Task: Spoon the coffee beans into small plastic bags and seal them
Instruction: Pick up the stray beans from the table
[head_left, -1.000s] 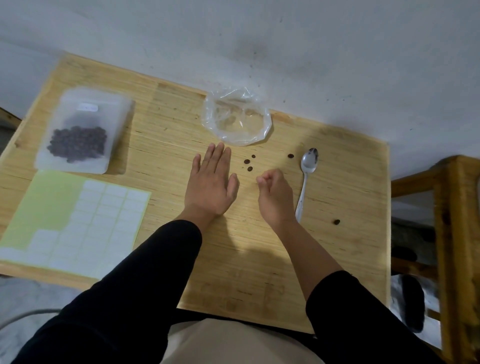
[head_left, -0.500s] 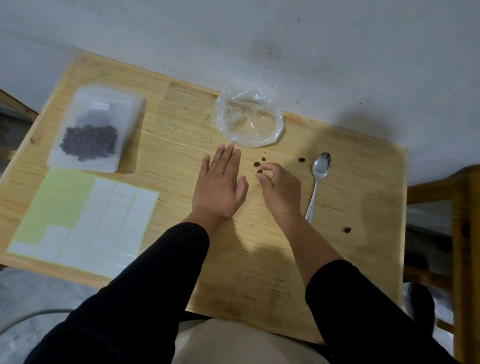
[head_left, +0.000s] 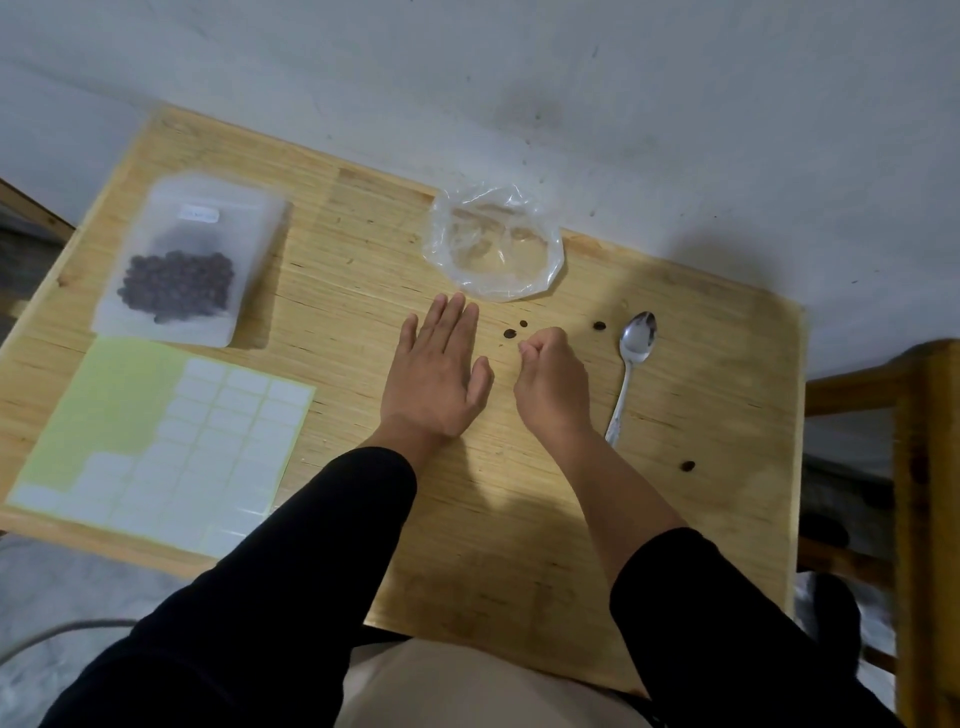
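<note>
- Wooden surface under both hands.
- My left hand lies flat, fingers spread.
- My right hand is curled; any pinched bean is hidden.
- Loose coffee beans lie just beyond its fingertips, the spoon lengthwise alongside.

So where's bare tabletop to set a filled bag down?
Roomiest: the bare wood between the frosted pouch of coffee beans and the crumpled clear plastic bag, and the near edge between the sleeves. Crowded: loose beans lie around the right hand, beside the metal spoon. The white label sheet fills the near-left corner.
</note>
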